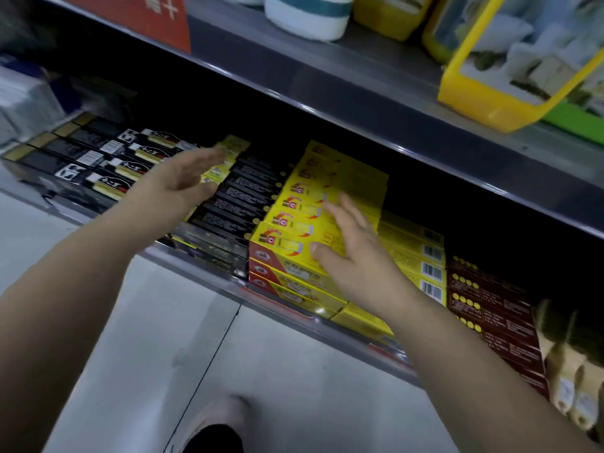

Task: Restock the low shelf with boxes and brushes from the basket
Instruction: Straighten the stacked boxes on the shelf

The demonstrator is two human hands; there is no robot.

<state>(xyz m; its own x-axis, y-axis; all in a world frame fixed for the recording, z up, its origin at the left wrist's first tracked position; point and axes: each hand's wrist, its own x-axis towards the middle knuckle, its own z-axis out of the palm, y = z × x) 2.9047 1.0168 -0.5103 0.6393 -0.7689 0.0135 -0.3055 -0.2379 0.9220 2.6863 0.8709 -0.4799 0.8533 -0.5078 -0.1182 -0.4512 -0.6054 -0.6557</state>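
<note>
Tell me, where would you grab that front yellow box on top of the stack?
Likely its long front face and top, coming from the aisle: the front yellow box lies flat at the shelf edge, that face exposed, another box tight behind it.

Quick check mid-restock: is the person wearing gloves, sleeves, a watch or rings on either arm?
No. The left hand and right hand are bare: no gloves, no ring or watch showing. The left forearm and right forearm are uncovered as far as the frame reaches, with no sleeve or wristband in view. Blur could hide a thin ring.
</note>
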